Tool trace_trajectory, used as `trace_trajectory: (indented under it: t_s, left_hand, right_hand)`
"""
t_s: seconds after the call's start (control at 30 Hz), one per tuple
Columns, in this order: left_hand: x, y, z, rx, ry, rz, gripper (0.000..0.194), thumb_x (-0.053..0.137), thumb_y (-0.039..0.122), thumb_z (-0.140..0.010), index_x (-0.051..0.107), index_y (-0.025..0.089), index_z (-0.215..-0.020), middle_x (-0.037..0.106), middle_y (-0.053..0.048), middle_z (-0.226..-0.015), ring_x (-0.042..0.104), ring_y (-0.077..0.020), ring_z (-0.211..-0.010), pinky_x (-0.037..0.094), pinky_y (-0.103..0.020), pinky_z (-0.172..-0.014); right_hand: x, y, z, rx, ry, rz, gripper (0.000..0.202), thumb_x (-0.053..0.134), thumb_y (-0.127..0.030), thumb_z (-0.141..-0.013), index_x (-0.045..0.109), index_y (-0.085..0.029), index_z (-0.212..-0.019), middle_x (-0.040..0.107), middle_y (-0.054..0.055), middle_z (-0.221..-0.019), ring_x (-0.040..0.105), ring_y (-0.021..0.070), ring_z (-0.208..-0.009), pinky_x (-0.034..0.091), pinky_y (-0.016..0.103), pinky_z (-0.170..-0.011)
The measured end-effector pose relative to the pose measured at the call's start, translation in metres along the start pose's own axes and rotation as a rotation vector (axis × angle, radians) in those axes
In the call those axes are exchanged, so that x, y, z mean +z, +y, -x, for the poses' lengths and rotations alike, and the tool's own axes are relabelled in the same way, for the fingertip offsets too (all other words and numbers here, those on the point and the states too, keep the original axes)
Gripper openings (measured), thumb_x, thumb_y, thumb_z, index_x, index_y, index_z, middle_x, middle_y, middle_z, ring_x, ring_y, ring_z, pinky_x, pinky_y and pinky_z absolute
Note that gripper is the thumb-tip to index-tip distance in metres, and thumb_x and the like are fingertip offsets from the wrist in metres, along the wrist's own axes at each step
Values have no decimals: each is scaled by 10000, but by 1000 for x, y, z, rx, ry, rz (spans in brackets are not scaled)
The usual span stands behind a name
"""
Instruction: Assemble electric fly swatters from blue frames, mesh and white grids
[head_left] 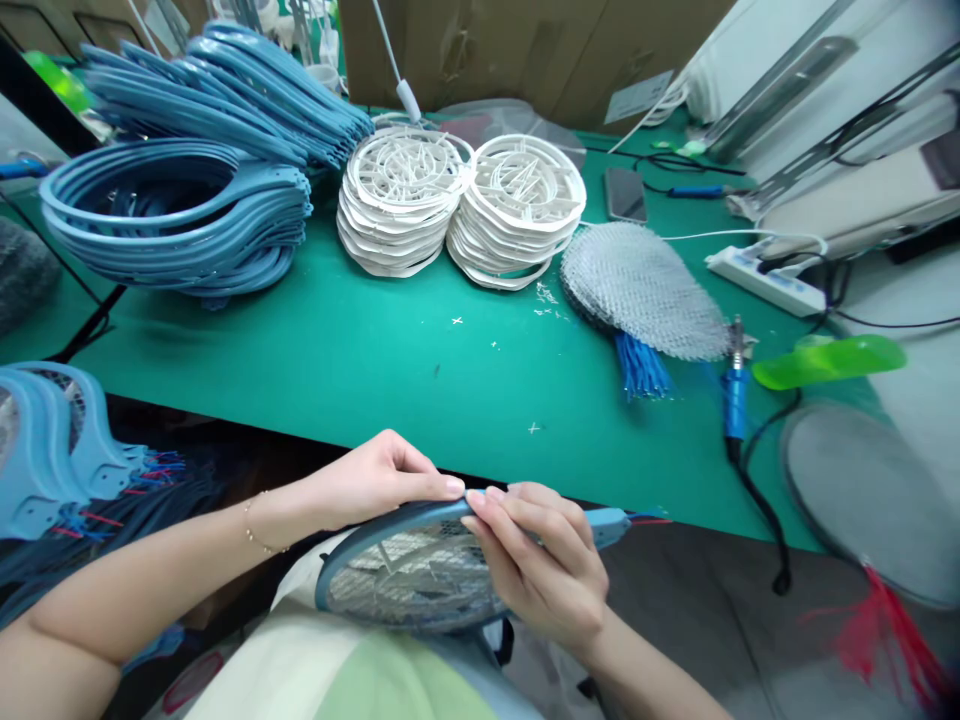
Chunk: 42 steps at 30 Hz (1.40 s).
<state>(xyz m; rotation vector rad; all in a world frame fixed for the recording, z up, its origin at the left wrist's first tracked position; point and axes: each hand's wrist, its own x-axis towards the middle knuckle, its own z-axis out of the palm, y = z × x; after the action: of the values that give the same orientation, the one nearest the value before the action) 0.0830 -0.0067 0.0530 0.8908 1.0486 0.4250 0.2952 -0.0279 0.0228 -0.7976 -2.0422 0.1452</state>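
A blue oval racket frame [397, 625] with metal mesh inside lies tilted over the lap, below the table's front edge. Its neck, with red and blue wires, points right. My left hand [382, 475] presses the frame's upper rim, thumb stretched along it and fingers bent behind. Close beside it, the fingertips of my right hand [544, 555] pinch the same rim near the neck. The two thumbs almost meet at the top of the rim. Part of the mesh is behind my right hand.
On the green table [360, 370] stand blue frames [172, 235], white ring stacks [401, 215], mesh sheets [645, 285] with blue wires, a phone [625, 194], a power strip [765, 280] and a soldering iron [735, 400]. Finished-looking frames [56, 450] lie left; round mesh [877, 500] with red wires right.
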Motion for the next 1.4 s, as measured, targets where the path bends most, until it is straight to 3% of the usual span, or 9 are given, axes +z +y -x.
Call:
trace_trajectory:
  t_s: [0.33,0.57,0.67,0.8,0.87,0.97,1.1,1.2,1.4]
  left_hand:
    - [-2,9,8,63,-106,-15,255,799,402,-752,815,148,-762,633,-16,-657,433,-91,-583,372,-221,-555]
    - [1,1,1,-135,-99,190,342,858,460,-617,744,139,-583,570,4,-519,383,-76,-471,277,-233,-467]
    - [6,-8,-1,-198,-67,242,354,874,449,-573,719,131,-563,529,19,-479,340,-65,-445,222,-237,-455]
    - [16,-27,-5,-288,-32,299,360,886,431,-535,718,115,-576,560,6,-513,392,-77,-471,269,-234,-469]
    - [18,-30,-4,-225,29,280,388,865,480,-584,758,111,-641,604,-15,-563,440,-93,-507,286,-226,-472]
    - [15,-18,0,9,159,240,388,786,522,-725,820,156,-849,703,-50,-742,548,-123,-625,359,-209,-516]
    - [9,3,4,194,101,56,225,804,376,-755,830,163,-822,761,-94,-863,646,-166,-765,473,-244,-693]
    - [9,5,2,200,99,-3,195,792,353,-777,833,173,-839,764,-80,-800,636,-151,-713,459,-230,-649]
    - [15,-4,-4,123,113,119,164,808,348,-755,830,191,-798,778,-53,-761,630,-121,-634,463,-198,-609]
  right_hand:
    - [-24,-3,-18,74,-123,-203,514,672,-26,-842,655,-241,-1309,692,58,-891,662,192,-835,588,342,-710]
    - [-31,-2,-26,82,-257,-219,466,648,-76,-883,646,-233,-1321,673,72,-890,613,178,-773,551,318,-653]
    - [-27,-8,-21,107,-219,-218,465,629,-46,-887,648,-234,-1312,674,63,-880,604,171,-767,544,315,-651]
    - [-20,-16,-10,70,-120,-179,519,644,-10,-863,629,-205,-1344,708,50,-901,617,173,-772,556,327,-673]
    - [-17,-15,-6,52,-83,-147,535,660,-11,-859,622,-190,-1361,712,52,-907,631,180,-801,574,328,-690]
    - [-14,-7,-4,58,-22,-118,588,665,7,-853,607,-229,-1389,701,40,-899,644,176,-839,605,306,-719]
    - [-10,3,-5,61,1,-112,656,689,32,-826,596,-270,-1401,700,30,-898,642,168,-831,621,287,-703]
    - [-10,2,-3,73,30,-94,661,697,39,-818,603,-276,-1392,703,31,-901,636,170,-835,626,292,-699]
    - [-13,0,1,99,16,-83,638,691,24,-831,609,-285,-1383,701,34,-899,638,176,-836,612,300,-692]
